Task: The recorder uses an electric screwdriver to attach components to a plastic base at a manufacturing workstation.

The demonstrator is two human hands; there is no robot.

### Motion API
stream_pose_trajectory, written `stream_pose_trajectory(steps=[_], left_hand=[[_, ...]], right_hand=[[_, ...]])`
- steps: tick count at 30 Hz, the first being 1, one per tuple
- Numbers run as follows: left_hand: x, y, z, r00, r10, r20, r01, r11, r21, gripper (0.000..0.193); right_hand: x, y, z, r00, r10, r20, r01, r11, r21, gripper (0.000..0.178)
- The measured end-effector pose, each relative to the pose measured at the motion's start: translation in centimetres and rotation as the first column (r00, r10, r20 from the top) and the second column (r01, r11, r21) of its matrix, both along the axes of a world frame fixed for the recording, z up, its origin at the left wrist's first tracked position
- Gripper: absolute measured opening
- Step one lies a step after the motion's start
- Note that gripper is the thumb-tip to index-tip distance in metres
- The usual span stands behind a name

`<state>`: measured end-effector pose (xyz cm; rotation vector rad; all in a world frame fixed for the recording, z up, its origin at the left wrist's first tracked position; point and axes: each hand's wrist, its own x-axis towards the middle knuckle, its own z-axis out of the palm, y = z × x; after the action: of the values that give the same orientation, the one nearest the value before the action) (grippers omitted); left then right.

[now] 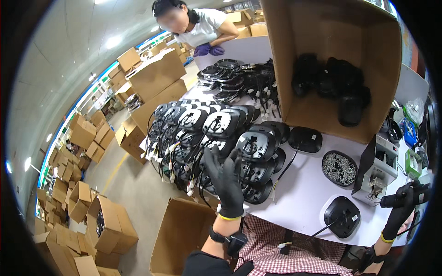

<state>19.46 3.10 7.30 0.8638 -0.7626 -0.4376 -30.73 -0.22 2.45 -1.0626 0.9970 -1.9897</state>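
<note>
My left hand (224,181), in a black glove, reaches up at the near side of a big stack of black oval housings (254,146) with cables. Its fingers are spread and hold nothing; whether the fingertips touch a housing I cannot tell. At the far right my right hand (399,214), also black-gloved, is wrapped round a black electric screwdriver (416,195). That tool lies level beside a grey metal screw feeder (378,172). On the white table (294,209) between my hands, a single black oval cover (342,217) rests with its cable pointing toward me.
A black oval dish of small screws (340,168) sits before the feeder. Another cover (305,140) lies behind it. A large carton (340,27) holding black parts stands at the back. Across the table leans a person in purple gloves (209,49). An open carton (179,230) is below left.
</note>
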Motion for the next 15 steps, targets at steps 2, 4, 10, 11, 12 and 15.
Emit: stream_pose_trajectory(steps=[2,4,10,11,12,15], left_hand=[[-2.3,0.2,-0.8,0.925,0.061,0.375,-0.092,0.993,0.067,0.034],[-6.4,1.2,-4.4,0.787,-0.316,0.53,0.215,0.946,0.244,0.037],[-11.7,2.3,-5.5,0.381,-0.63,0.677,0.544,0.745,0.386,0.028],[-9.0,1.7,-2.4,0.462,-0.333,0.822,0.345,0.921,0.18,0.022],[-5.5,1.1,-0.4,0.43,-0.205,0.879,0.152,0.976,0.153,0.021],[5.9,-0.9,2.3,0.628,0.256,0.735,-0.336,0.941,-0.041,0.006]], right_hand=[[3.4,-0.3,1.2,0.994,-0.09,0.062,0.093,0.994,-0.05,0.026],[2.4,-0.8,0.4,0.997,0.067,-0.022,-0.07,0.988,-0.136,0.026],[3.7,0.3,1.7,0.998,0.002,-0.06,-0.011,0.99,-0.139,0.029],[2.6,0.7,1.3,0.992,-0.045,-0.118,0.028,0.99,-0.141,0.029],[1.4,0.4,0.1,0.993,-0.075,-0.088,0.065,0.992,-0.106,0.032],[-5.2,0.5,-2.0,0.99,-0.139,-0.019,0.14,0.987,0.077,0.023]])
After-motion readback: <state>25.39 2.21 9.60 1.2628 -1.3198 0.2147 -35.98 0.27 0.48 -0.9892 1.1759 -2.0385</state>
